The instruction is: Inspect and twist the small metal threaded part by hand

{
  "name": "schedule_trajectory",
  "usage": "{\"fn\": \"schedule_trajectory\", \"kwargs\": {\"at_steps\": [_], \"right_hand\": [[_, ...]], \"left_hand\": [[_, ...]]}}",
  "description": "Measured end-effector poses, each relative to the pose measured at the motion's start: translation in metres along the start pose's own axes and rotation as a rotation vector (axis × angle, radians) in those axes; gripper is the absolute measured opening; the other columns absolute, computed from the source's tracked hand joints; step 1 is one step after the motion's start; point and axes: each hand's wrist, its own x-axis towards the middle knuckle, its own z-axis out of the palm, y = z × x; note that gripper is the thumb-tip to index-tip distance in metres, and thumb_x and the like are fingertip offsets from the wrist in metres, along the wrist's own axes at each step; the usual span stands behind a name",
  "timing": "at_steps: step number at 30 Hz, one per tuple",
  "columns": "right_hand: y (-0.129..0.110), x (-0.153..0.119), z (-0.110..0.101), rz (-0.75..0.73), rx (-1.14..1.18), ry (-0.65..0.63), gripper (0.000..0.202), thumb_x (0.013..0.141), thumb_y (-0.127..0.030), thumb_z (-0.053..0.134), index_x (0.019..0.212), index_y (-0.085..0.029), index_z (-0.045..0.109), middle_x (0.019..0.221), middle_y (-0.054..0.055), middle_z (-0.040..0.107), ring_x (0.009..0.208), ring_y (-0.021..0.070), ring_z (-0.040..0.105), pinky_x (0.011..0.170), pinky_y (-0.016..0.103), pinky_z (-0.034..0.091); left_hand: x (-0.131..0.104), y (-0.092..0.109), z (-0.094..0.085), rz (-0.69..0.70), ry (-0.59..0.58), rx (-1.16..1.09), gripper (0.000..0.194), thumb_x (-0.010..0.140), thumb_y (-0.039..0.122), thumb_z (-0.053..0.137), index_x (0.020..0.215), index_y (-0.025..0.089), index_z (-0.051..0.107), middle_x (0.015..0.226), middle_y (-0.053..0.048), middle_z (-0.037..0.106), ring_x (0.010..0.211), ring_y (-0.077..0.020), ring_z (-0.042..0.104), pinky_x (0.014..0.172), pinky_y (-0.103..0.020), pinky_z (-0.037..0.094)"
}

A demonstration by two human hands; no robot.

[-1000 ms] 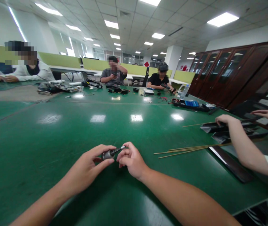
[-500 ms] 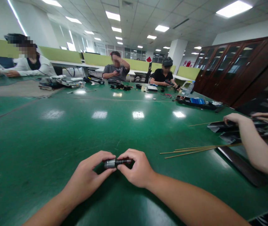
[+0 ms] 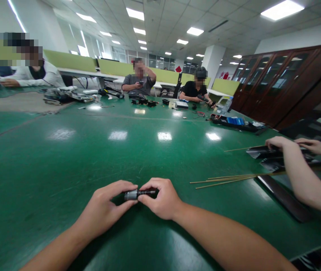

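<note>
A small cylindrical metal part (image 3: 131, 194), silver with a dark threaded shaft (image 3: 147, 192) pointing right, lies between my hands just over the green table (image 3: 93, 162). My left hand (image 3: 108, 209) grips the silver body at its right end, thumb below and index finger above. My right hand (image 3: 162, 198) pinches the dark shaft close to where it meets the body. The fingertips of both hands are nearly touching.
Thin brass-coloured rods (image 3: 222, 181) lie to the right, beside a long dark panel (image 3: 284, 199). Another person's arm (image 3: 304, 177) reaches over black metal pieces (image 3: 273, 163). Tools, a blue-filled tray (image 3: 235, 121) and three seated people are across the table.
The view has shifted slightly. Both my hands keep their hold on the part, with my right fingers a little closer around the shaft.
</note>
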Motion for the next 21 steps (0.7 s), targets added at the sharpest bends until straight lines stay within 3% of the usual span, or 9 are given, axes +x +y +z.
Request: {"fn": "schedule_trajectory", "kwargs": {"at_steps": [21], "right_hand": [[-0.0074,-0.0005,-0.0005,0.017,0.03,-0.004,0.012,0.08,-0.024,0.073,0.09,-0.019,0.075,0.083,0.003,0.072,0.075,0.0165,0.066,0.07,0.027,0.048]], "left_hand": [[-0.0001,0.0073,-0.007,0.002,0.016,-0.009,0.027,0.085,0.032,0.071,0.111,0.027,0.068,0.109,-0.003,0.072,0.1,-0.0183,0.068,0.09,-0.03,0.056]]}}
